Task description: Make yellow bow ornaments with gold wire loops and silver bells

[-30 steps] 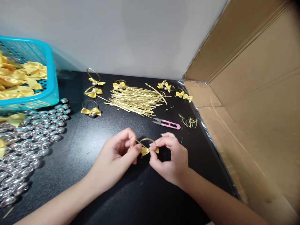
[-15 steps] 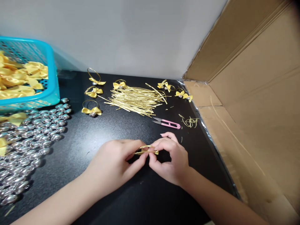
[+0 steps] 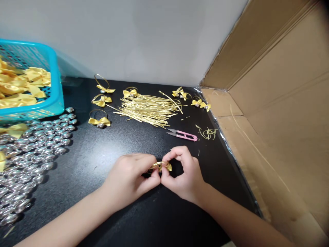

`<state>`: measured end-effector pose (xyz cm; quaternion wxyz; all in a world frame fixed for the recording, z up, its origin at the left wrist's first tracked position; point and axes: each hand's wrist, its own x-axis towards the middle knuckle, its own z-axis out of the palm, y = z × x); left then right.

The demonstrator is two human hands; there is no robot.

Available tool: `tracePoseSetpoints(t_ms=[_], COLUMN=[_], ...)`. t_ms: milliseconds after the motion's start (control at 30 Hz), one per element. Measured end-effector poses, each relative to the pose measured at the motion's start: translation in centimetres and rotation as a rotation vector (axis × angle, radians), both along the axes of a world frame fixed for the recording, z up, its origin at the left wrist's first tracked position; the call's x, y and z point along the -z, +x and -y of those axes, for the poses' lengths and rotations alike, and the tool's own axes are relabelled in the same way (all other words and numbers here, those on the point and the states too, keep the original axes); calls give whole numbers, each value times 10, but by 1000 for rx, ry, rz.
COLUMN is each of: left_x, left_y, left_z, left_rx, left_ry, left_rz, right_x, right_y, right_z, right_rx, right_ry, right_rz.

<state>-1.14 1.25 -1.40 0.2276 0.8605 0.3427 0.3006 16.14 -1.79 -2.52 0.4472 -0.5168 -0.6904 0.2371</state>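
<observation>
Between my hands is a gold twist tie (image 3: pixel 159 164) bent into a loop, with a yellow ribbon bow (image 3: pixel 169 167) partly showing at its right side. My left hand (image 3: pixel 132 176) pinches the loop's left part between thumb and fingers. From the right, the thumb and forefinger of my right hand (image 3: pixel 183 175) close on the tie beside the bow. Fingertips cover much of the piece, so any bell on it is hidden. Beyond my hands lies a pile of straight gold twist ties (image 3: pixel 149 109). Pink-handled thread snips (image 3: pixel 182 134) rest nearer, above my right hand.
At left stands a blue basket (image 3: pixel 55 85) of yellow bows, with many silver bells (image 3: pixel 42 144) spread before it. Looped bow pieces (image 3: pixel 99 121) sit around the tie pile. Gold offcuts (image 3: pixel 208 133) lie right of the snips. A cardboard wall (image 3: pixel 282 85) borders the right side.
My right hand's fingers have shifted on the tie and its forefinger is more arched. The bow shows slightly more. The whole view has slid slightly.
</observation>
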Motion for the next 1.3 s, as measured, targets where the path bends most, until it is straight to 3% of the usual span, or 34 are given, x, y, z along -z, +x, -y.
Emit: tracePoseSetpoints(t_ms=[167,367,700,900,1300], left_x=[2,3,4,1,5], left_y=[-1,-3,-3,-3,-7], left_z=[-3,-6,-9,-9,-12], left_rx=[-3,-26,-88,-17,-14], left_ry=[-305,-509,-524,-588,-656], left_rz=[146,172,180,178,157], right_x=[-1,0,-1,-1,0], right_y=[0,3,2,4,4], right_z=[-3,-5,-5,-7,-6], right_rx=[-79,-108,-80,-80,-61], right_ry=[-171,-249,-242,-216,-221], right_rz=[-199,-266,-248,-257,-232])
